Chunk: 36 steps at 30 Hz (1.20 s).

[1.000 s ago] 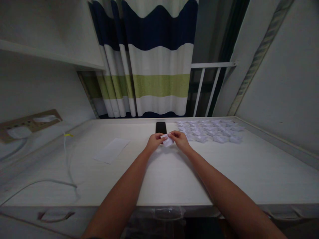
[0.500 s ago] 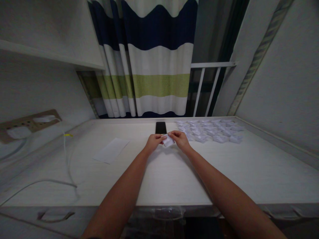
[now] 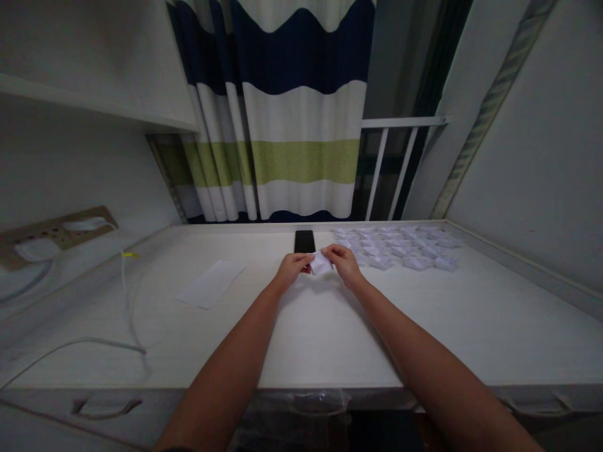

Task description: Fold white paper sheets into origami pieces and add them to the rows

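Note:
A small folded piece of white paper is held up just above the desk, between my two hands. My left hand pinches its left edge with thumb and fingers. On the other side, my right hand grips the upper right corner. The finer folds are too small to make out. Directly behind the hands lies a black phone, its near end partly covered by them. Several folded white paper pieces sit in rows to the right of my right hand.
Flat white paper sheets lie on the white desk, left of my arms. A pale cable runs over the desk's left side, below a wall socket strip. A striped curtain hangs behind the desk.
The folded paper has turned slightly and shifted a little right, showing more of its face. Both hands still hold it, with the fingers slightly repositioned.

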Each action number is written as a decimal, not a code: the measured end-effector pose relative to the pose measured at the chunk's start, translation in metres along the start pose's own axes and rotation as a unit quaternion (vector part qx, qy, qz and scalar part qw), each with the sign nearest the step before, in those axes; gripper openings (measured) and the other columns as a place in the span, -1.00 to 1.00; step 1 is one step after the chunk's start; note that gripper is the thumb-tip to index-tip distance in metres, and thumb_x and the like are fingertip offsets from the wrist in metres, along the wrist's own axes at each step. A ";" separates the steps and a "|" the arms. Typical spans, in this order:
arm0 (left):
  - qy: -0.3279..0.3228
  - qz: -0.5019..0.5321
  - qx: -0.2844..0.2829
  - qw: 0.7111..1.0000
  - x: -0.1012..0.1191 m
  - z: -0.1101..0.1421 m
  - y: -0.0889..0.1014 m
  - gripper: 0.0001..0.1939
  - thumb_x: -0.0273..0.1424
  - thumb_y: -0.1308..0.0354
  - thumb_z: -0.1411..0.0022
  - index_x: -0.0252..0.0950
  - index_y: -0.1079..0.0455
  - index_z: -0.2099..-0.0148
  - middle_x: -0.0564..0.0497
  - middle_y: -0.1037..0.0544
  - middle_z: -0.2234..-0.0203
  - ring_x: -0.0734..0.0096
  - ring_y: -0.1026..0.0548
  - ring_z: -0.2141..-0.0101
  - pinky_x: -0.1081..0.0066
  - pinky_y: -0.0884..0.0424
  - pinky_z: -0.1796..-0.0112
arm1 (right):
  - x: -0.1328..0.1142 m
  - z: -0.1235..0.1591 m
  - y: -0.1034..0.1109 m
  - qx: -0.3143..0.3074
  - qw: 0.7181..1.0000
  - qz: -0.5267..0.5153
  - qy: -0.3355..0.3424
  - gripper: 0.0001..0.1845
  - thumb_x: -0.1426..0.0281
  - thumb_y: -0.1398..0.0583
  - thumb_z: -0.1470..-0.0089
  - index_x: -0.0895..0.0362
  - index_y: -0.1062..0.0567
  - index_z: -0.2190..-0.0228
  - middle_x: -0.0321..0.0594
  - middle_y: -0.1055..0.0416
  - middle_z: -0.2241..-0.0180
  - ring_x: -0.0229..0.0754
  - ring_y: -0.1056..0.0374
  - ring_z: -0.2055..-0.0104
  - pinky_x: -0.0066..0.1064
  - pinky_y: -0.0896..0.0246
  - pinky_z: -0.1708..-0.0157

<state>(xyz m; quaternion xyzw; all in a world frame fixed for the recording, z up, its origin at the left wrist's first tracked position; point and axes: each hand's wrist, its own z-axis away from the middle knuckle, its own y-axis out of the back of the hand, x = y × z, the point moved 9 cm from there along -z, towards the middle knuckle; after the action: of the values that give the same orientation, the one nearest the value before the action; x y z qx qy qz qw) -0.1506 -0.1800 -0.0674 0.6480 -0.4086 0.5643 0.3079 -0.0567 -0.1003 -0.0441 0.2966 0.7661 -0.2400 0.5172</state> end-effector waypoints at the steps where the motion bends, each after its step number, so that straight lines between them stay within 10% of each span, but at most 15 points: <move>1: -0.001 0.003 0.002 1.000 0.000 0.000 0.000 -0.63 -0.17 -0.26 0.23 -0.42 -0.44 0.49 0.05 -0.40 0.65 0.60 -0.30 0.61 0.50 -0.26 0.53 | 0.001 0.000 0.000 0.000 1.000 -0.003 -0.004 -0.70 0.16 -0.22 0.33 0.16 -0.38 0.66 -0.38 -0.22 0.70 -0.37 -0.07 0.62 -0.49 0.04 0.60; 17: -0.024 -0.075 -0.059 0.995 0.003 0.003 -0.014 -0.62 -0.17 -0.29 0.28 -0.38 -0.35 0.50 0.09 -0.39 0.68 0.60 -0.30 0.66 0.54 -0.26 0.59 | 0.005 -0.002 -0.001 -0.010 0.999 0.040 0.002 -0.69 0.15 -0.19 0.28 0.15 -0.34 0.68 -0.37 -0.21 0.71 -0.37 -0.05 0.65 -0.49 0.08 0.65; 36: -0.143 -0.227 0.088 0.959 0.022 0.004 0.012 -0.80 -0.26 -0.18 0.10 -0.30 -0.35 0.47 0.09 -0.40 0.63 0.53 -0.34 0.60 0.55 -0.25 0.55 | 0.029 -0.004 0.005 0.025 0.989 0.140 -0.026 -0.52 0.13 -0.26 0.38 0.11 -0.21 0.45 -0.39 -0.20 0.53 -0.37 -0.18 0.58 -0.53 -0.07 0.67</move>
<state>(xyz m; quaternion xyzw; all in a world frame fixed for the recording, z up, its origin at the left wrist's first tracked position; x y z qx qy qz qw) -0.1589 -0.1928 -0.0472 0.8222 -0.2388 0.4148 0.3080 -0.0646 -0.0883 -0.0705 0.4080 0.6970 -0.1919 0.5576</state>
